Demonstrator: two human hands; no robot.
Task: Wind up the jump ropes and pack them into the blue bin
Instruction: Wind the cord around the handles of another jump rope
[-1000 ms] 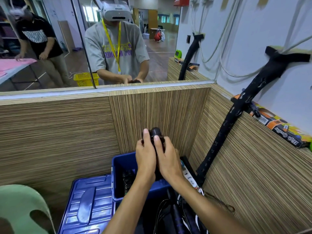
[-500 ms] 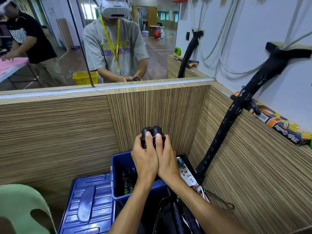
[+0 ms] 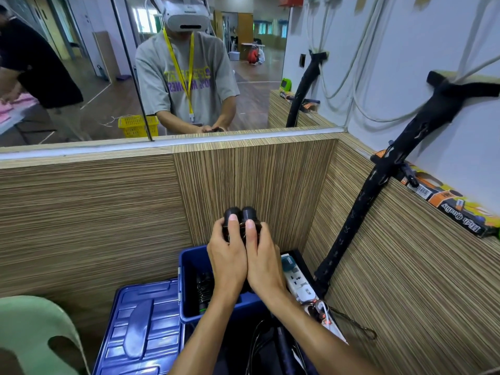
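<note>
From here I see my left hand (image 3: 228, 262) and right hand (image 3: 263, 262) pressed side by side, fingers curled round a wound jump rope (image 3: 240, 220) — its 2 round black handle ends stick up together above my thumbs. I judge the winding done and packing next: lower the bundle straight down into the blue bin (image 3: 189, 266) just below, where another dark coiled rope (image 3: 203, 290) lies. The bin looks like smooth hard plastic; beyond it stands a striped wood-grain wall (image 3: 257, 180).
</note>
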